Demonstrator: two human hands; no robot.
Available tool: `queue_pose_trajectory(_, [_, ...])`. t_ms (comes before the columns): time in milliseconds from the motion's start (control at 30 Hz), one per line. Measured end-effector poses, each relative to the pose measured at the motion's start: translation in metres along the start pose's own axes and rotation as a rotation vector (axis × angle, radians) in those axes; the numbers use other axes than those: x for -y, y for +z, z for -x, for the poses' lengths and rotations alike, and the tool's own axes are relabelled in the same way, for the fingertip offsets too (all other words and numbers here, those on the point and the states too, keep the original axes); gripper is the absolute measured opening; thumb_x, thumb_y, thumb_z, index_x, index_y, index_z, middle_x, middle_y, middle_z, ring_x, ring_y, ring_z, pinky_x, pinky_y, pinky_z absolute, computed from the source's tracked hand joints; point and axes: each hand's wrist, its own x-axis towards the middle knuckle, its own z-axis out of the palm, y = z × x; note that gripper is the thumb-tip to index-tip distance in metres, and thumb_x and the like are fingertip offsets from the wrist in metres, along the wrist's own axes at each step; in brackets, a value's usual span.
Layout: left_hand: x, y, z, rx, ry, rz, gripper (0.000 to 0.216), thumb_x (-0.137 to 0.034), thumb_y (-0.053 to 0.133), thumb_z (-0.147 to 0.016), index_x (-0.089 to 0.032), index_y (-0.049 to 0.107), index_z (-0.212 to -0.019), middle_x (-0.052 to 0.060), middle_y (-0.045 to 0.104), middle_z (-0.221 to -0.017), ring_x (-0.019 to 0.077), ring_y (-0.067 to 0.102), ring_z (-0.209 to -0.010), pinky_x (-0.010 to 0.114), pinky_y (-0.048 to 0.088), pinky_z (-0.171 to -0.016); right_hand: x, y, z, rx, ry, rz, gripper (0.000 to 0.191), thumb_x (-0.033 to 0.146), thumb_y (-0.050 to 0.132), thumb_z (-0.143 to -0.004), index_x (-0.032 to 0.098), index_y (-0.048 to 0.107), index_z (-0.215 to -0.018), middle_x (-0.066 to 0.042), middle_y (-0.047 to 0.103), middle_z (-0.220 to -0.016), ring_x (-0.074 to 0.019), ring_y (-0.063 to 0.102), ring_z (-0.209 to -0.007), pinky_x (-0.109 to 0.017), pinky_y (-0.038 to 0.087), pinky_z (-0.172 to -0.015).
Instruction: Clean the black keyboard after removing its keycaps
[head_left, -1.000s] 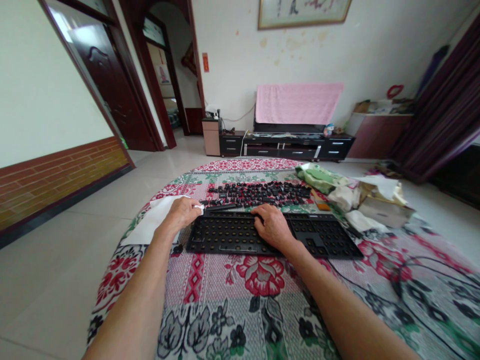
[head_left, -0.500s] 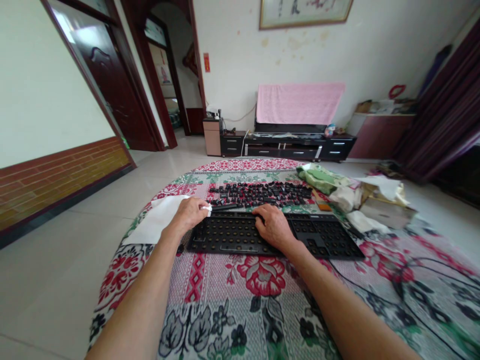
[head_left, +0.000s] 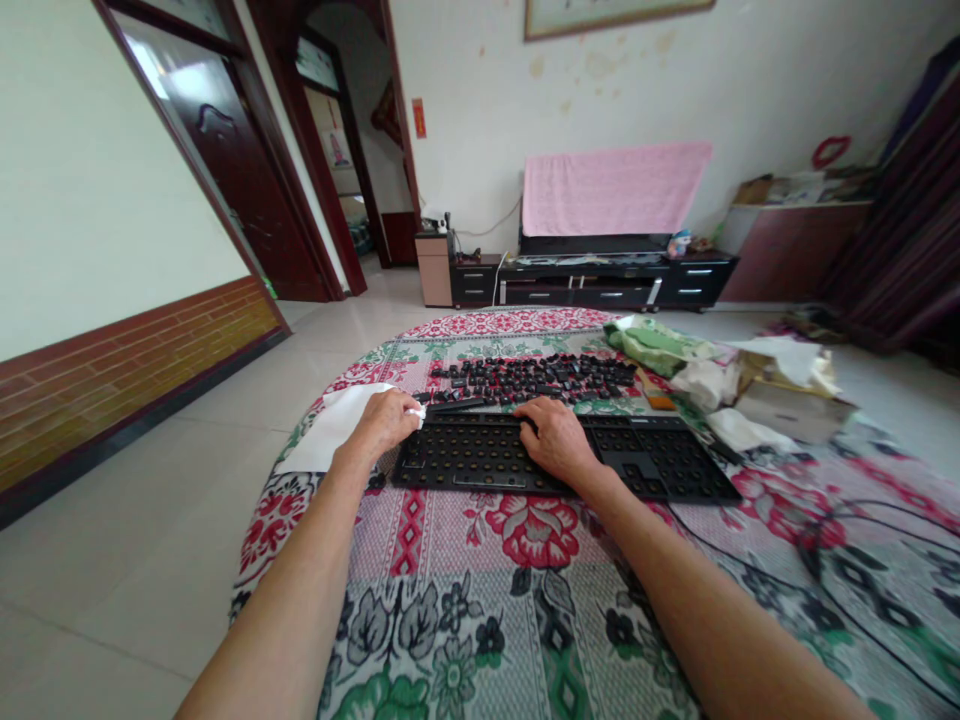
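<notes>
Black keyboard [head_left: 487, 468]: stripped of keycaps [head_left: 540, 378], round mounts [head_left: 465, 453] exposed. Left fingers [head_left: 409, 404] pinched on white wad [head_left: 421, 412]; right fingers [head_left: 530, 409] loosely parted, resting on keyboard.

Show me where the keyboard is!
In the head view, the keyboard lies just right of centre on the flowered tablecloth, under the right hand, this side of the loose black keys.

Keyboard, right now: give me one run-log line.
left hand: pinching white material at upper-left corner of keyboard | right hand: resting on keyboard | keycaps: off, loose beyond keyboard
</notes>
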Motion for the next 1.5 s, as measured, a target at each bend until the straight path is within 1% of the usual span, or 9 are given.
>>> queue_pose_trajectory(100, [-0.004, 0.002, 0.004, -0.032, 0.065, -0.044, 0.026, -0.025, 0.053, -0.071, -0.019, 0.072, -0.088, 0.007, 0.068, -0.09, 0.0191, 0.06, -0.084, 0.028, 0.043, -0.079, 0.0, 0.0, 0.0, -0.002, 0.002, -0.002, 0.025, 0.016, 0.046, -0.081, 0.016, 0.066, -0.096, -0.009, 0.063, -0.097, -0.0195, 0.055, -0.09, -0.031, 0.039, -0.085])
queue_pose_trajectory(200, [-0.008, 0.0, 0.01, -0.003, 0.091, -0.079, 0.024, -0.024, 0.053, -0.071, -0.018, 0.071, -0.085, 0.007, 0.067, -0.086, 0.0192, 0.06, -0.082, 0.028, 0.043, -0.077, -0.001, 0.0, 0.0, 0.0, 0.005, -0.004, 0.026, 0.016, 0.046, -0.081, 0.017, 0.066, -0.097, -0.009, 0.063, -0.097, -0.0199, 0.054, -0.091, -0.031, 0.039, -0.085])
queue_pose_trajectory(467, [-0.011, -0.011, 0.008, 0.12, 0.032, -0.004, 0.02, -0.022, 0.056, -0.064, -0.02, 0.072, -0.076, 0.002, 0.069, -0.075, 0.0168, 0.06, -0.073, 0.027, 0.042, -0.07, 0.001, -0.002, 0.001, 0.011, 0.006, -0.007, 0.026, 0.016, 0.046, -0.081, 0.017, 0.066, -0.097, -0.009, 0.063, -0.096, -0.0196, 0.055, -0.091, -0.031, 0.038, -0.085])
queue_pose_trajectory(667, [-0.014, -0.004, 0.009, 0.057, 0.031, 0.111, 0.02, -0.024, 0.057, -0.065, -0.018, 0.07, -0.079, 0.003, 0.069, -0.076, 0.0153, 0.06, -0.071, 0.026, 0.042, -0.068, 0.0, -0.001, 0.0, 0.01, 0.005, -0.008, 0.025, 0.017, 0.046, -0.081, 0.017, 0.066, -0.096, -0.009, 0.063, -0.096, -0.0195, 0.055, -0.091, -0.03, 0.038, -0.085])
queue_pose_trajectory(833, [-0.01, -0.002, 0.009, 0.171, 0.033, 0.109, 0.019, -0.023, 0.058, -0.061, -0.019, 0.069, -0.076, 0.001, 0.068, -0.071, 0.0148, 0.059, -0.067, 0.025, 0.041, -0.062, 0.001, -0.002, 0.001, 0.0, 0.001, -0.013, 0.025, 0.016, 0.046, -0.081, 0.016, 0.066, -0.096, -0.008, 0.064, -0.096, -0.0195, 0.055, -0.09, -0.03, 0.039, -0.084])
queue_pose_trajectory(1000, [-0.026, 0.003, 0.006, 0.069, 0.132, 0.104, 0.022, -0.024, 0.055, -0.065, -0.019, 0.07, -0.08, 0.003, 0.068, -0.077, 0.0153, 0.059, -0.069, 0.027, 0.042, -0.067, 0.0, -0.001, 0.001, 0.007, 0.0, -0.012, 0.026, 0.016, 0.046, -0.081, 0.016, 0.066, -0.097, -0.009, 0.064, -0.095, -0.0199, 0.055, -0.09, -0.031, 0.039, -0.084])
queue_pose_trajectory(1100, [-0.032, 0.004, 0.006, 0.101, 0.185, 0.145, 0.022, -0.022, 0.054, -0.065, -0.019, 0.07, -0.079, 0.003, 0.068, -0.078, 0.0146, 0.059, -0.069, 0.026, 0.042, -0.067, -0.001, 0.0, 0.001, 0.002, 0.001, -0.014, 0.026, 0.016, 0.046, -0.081, 0.017, 0.066, -0.097, -0.009, 0.063, -0.095, -0.0199, 0.054, -0.091, -0.031, 0.038, -0.084])
queue_pose_trajectory(1300, [-0.015, -0.006, 0.01, 0.092, 0.056, 0.277, 0.024, -0.026, 0.056, -0.063, -0.017, 0.07, -0.081, 0.002, 0.067, -0.072, 0.0136, 0.058, -0.065, 0.025, 0.043, -0.063, 0.0, -0.001, 0.0, 0.01, 0.005, -0.012, 0.026, 0.017, 0.046, -0.081, 0.016, 0.066, -0.097, -0.009, 0.064, -0.096, -0.0201, 0.054, -0.091, -0.031, 0.038, -0.084])
queue_pose_trajectory(1500, [-0.013, -0.009, 0.015, 0.289, 0.092, 0.263, 0.024, -0.022, 0.057, -0.061, -0.019, 0.069, -0.081, 0.0, 0.068, -0.074, 0.0134, 0.058, -0.069, 0.024, 0.042, -0.063, 0.0, -0.001, 0.001, 0.016, 0.012, -0.001, 0.026, 0.017, 0.046, -0.081, 0.017, 0.066, -0.098, -0.009, 0.063, -0.097, -0.0203, 0.054, -0.09, -0.031, 0.038, -0.084])
